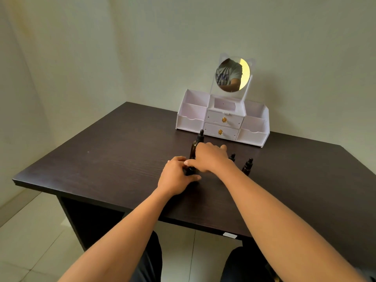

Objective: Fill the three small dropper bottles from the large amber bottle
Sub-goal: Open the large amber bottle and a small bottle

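Two bare hands meet over one small dark dropper bottle (190, 171) near the middle of a dark brown wood-grain table (105, 151). We see the left hand (175, 177) gripping the bottle's body, with fingers and thumb curled round it. The right hand (209, 157) lies over the bottle's top with its thumb tip against the left hand's fingers. The cap is hidden beneath it, so we cannot tell whether this hand pinches anything.

Just behind the hands, the tall amber glass bottle with a black dropper cap (197, 142) stands upright on the table, partly covered by the right hand. To the right of the right wrist we find two more small amber dropper bottles with black caps, both upright: the nearer-in one (232, 157) just beside the wrist, the outer one (247, 167) a little apart.

Further back, against the pale wall, stands a white plastic vanity organiser with two gold-knobbed drawers (222, 123), topped by a round mirror (232, 74).
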Demonstrator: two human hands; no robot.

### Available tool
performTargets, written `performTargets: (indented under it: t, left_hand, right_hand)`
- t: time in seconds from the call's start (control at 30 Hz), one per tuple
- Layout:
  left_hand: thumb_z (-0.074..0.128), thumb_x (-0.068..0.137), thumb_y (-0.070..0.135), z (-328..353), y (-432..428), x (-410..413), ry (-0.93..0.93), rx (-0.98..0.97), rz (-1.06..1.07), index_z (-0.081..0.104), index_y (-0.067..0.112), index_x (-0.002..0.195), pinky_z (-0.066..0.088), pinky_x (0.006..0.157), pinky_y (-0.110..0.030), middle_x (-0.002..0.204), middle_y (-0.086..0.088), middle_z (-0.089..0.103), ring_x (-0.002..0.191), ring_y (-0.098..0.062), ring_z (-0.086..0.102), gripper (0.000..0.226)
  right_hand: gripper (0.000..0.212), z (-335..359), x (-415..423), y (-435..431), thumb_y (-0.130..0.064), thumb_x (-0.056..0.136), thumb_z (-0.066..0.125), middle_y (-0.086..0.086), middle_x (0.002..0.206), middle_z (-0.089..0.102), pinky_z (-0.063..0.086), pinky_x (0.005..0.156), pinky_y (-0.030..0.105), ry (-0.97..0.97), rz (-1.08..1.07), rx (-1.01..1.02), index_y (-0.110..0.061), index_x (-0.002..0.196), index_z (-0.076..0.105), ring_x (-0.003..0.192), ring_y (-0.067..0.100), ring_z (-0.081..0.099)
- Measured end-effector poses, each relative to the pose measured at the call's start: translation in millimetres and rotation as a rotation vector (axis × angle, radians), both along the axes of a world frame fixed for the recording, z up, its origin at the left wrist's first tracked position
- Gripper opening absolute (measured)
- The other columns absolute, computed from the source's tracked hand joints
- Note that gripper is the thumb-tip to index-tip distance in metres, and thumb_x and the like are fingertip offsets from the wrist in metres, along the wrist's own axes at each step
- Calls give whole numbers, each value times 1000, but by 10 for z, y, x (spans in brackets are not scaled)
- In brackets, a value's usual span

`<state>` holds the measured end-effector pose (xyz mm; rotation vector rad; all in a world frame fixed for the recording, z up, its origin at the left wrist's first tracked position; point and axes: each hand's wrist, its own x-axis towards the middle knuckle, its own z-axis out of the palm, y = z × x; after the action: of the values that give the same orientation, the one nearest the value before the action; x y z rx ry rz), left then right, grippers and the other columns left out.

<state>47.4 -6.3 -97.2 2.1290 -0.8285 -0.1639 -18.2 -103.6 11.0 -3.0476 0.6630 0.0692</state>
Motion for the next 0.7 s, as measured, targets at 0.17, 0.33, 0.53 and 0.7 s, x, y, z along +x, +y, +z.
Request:
performTargets:
  t: [0.17,0.33,0.53,0.7]
  left_hand:
    - [82,77,47,50,1,6,-22,78,-24,78,25,102,39,111,-52,147,7,50,126,-17,54,34]
    - [81,77,50,54,-2,-12,-34,71,-12,77,23,110,38,113,-51,147,6,50,125,-17,54,43]
    - [80,77,54,54,-9,-14,-43,88,-9,74,22,118,40,111,-49,147,6,50,128,-20,52,53]
    - [79,78,54,77,-10,-29,-42,120,-11,75,21,117,41,110,-50,150,7,47,127,-18,53,51]
  right_hand:
    - [29,71,-23,6,-44,84,74,2,105,65,31,100,50,83,99,27,-24,103,65,108,26,58]
    - [34,141,-81,-72,-52,83,71,1,103,66,51,87,45,-24,88,103,-23,101,68,93,22,63]
    - [42,208,-75,-108,-32,78,77,-4,109,62,55,84,41,-4,188,223,-28,117,62,95,17,62]
    - [29,203,-58,-117,-12,84,70,-1,107,63,55,83,36,26,219,235,-26,110,67,94,17,62]
